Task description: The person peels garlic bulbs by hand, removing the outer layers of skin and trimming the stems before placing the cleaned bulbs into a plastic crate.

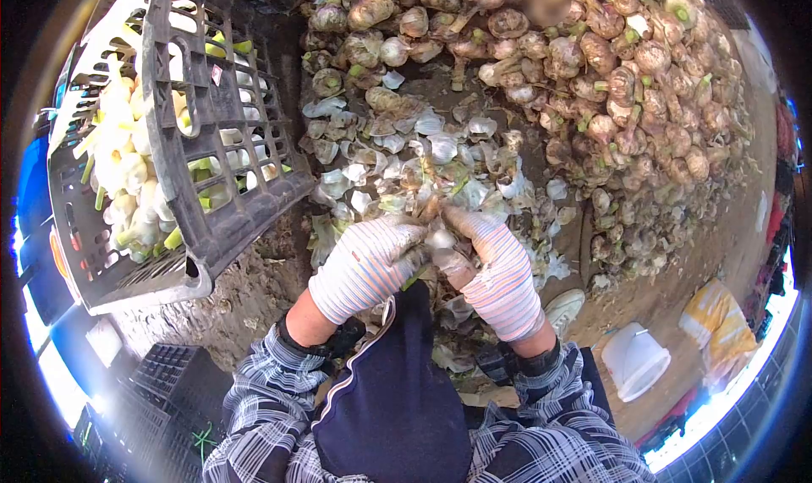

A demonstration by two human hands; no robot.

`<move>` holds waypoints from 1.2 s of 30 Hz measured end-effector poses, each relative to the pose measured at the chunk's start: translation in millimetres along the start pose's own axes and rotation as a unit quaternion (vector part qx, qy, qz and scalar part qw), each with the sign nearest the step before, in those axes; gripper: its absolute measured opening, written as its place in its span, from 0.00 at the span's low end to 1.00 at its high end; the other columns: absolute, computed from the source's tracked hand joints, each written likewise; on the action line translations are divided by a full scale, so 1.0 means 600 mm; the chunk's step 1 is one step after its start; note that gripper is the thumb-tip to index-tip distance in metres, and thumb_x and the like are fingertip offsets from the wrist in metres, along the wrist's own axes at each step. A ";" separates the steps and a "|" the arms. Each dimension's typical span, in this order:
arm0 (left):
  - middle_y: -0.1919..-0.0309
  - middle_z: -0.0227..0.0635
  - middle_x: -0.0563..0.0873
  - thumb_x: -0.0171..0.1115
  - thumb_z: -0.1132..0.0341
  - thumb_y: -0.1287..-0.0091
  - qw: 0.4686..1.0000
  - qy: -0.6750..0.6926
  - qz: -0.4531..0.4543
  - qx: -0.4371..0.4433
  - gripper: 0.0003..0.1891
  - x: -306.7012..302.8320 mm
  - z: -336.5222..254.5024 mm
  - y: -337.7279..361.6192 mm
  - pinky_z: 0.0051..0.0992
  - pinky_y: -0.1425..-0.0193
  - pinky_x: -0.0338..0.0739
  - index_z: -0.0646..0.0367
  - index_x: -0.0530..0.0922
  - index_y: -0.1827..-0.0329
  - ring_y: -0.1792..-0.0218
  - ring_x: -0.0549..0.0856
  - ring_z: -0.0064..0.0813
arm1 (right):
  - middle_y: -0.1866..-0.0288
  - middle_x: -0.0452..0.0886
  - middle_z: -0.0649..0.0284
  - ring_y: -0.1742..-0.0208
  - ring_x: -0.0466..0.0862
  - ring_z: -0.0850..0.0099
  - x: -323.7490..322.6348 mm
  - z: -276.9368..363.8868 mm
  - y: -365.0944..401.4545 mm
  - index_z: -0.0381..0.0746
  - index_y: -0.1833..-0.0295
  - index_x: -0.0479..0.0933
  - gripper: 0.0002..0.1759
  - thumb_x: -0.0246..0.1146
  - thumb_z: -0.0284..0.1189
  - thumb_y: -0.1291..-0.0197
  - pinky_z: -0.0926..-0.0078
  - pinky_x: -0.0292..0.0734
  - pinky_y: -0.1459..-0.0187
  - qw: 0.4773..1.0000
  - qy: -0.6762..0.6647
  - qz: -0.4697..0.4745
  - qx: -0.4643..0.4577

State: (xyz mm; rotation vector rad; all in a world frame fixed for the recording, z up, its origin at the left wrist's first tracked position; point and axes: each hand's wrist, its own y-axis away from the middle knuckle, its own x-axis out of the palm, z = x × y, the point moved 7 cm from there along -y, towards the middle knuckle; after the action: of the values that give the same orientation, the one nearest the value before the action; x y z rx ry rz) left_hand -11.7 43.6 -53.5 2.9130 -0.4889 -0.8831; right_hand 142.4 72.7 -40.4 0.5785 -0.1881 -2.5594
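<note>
Both of my hands wear striped knitted gloves and meet in front of my lap. Between them is a garlic bulb (441, 239), pale and partly hidden by the fingers. My left hand (364, 261) is closed on its left side, with a bit of green stem showing just below the fingers. On the other side, my right hand (501, 271) grips the bulb with bent fingers. Brownish skin sticks up above the bulb at the fingertips. Loose garlic skins (440, 149) lie scattered on the ground beneath and beyond the hands.
A large heap of unpeeled garlic (622, 85) spreads across the back and right. At left, a tilted black crate (188, 229) holds cleaned white bulbs (135, 170). A white bucket (636, 360), a yellow-and-white sack (719, 322) and dark crates (169, 377) stand nearer me.
</note>
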 end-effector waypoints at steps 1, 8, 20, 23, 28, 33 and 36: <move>0.61 0.45 0.86 0.69 0.68 0.41 1.000 -0.001 0.005 -0.007 0.12 0.001 -0.001 0.000 0.37 0.53 0.82 0.64 0.82 0.57 0.59 0.87 0.48 | 0.44 0.81 0.46 0.43 0.82 0.54 0.002 0.000 0.000 0.31 0.38 0.77 0.26 0.70 0.29 0.40 0.66 0.76 0.39 1.000 -0.001 0.000 0.001; 0.68 0.42 0.85 0.56 0.70 0.35 0.934 0.225 -0.060 -0.272 0.10 0.026 0.063 0.019 0.33 0.58 0.79 0.66 0.82 0.57 0.67 0.84 0.36 | 0.42 0.82 0.57 0.39 0.80 0.69 0.047 -0.055 0.018 0.30 0.36 0.75 0.24 0.68 0.21 0.37 0.70 0.75 0.37 0.917 -0.367 -0.041 0.153; 0.57 0.47 0.86 0.67 0.72 0.43 0.996 0.030 -0.081 -0.006 0.12 -0.003 0.005 -0.001 0.38 0.50 0.81 0.65 0.82 0.56 0.56 0.86 0.50 | 0.48 0.82 0.52 0.50 0.84 0.62 0.012 -0.007 0.009 0.31 0.40 0.78 0.24 0.71 0.20 0.44 0.70 0.80 0.47 0.993 0.006 -0.096 -0.070; 0.61 0.48 0.85 0.65 0.72 0.43 0.993 0.037 -0.104 -0.044 0.10 0.004 0.013 -0.003 0.38 0.53 0.81 0.65 0.82 0.59 0.58 0.86 0.49 | 0.49 0.82 0.52 0.50 0.84 0.63 0.015 -0.016 0.007 0.31 0.41 0.78 0.24 0.71 0.21 0.44 0.70 0.80 0.47 0.992 -0.029 -0.102 -0.063; 0.60 0.50 0.86 0.67 0.69 0.42 0.958 0.190 -0.064 -0.207 0.14 0.011 0.054 0.012 0.37 0.52 0.81 0.66 0.83 0.54 0.58 0.86 0.47 | 0.50 0.82 0.52 0.51 0.84 0.64 0.018 -0.031 0.009 0.31 0.41 0.79 0.23 0.71 0.21 0.43 0.70 0.80 0.48 0.978 -0.167 -0.120 0.022; 0.60 0.48 0.87 0.70 0.65 0.42 0.996 0.074 -0.047 -0.027 0.15 0.002 0.013 -0.002 0.39 0.53 0.82 0.63 0.83 0.54 0.59 0.86 0.51 | 0.51 0.82 0.53 0.55 0.84 0.65 0.007 0.004 0.002 0.31 0.41 0.79 0.23 0.71 0.20 0.43 0.71 0.80 0.49 0.992 0.012 -0.105 -0.072; 0.61 0.49 0.86 0.69 0.67 0.42 0.998 0.038 -0.055 0.003 0.14 0.001 0.002 -0.007 0.41 0.54 0.81 0.63 0.83 0.55 0.60 0.86 0.53 | 0.50 0.82 0.53 0.55 0.84 0.63 0.002 0.015 0.004 0.31 0.41 0.79 0.23 0.70 0.19 0.44 0.71 0.80 0.50 0.993 0.040 -0.069 -0.089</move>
State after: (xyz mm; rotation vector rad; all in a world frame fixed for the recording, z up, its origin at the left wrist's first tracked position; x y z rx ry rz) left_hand -10.5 47.6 -55.5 2.9906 -0.3284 -0.7802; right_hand 138.5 70.0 -32.1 0.6427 0.1108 -2.6437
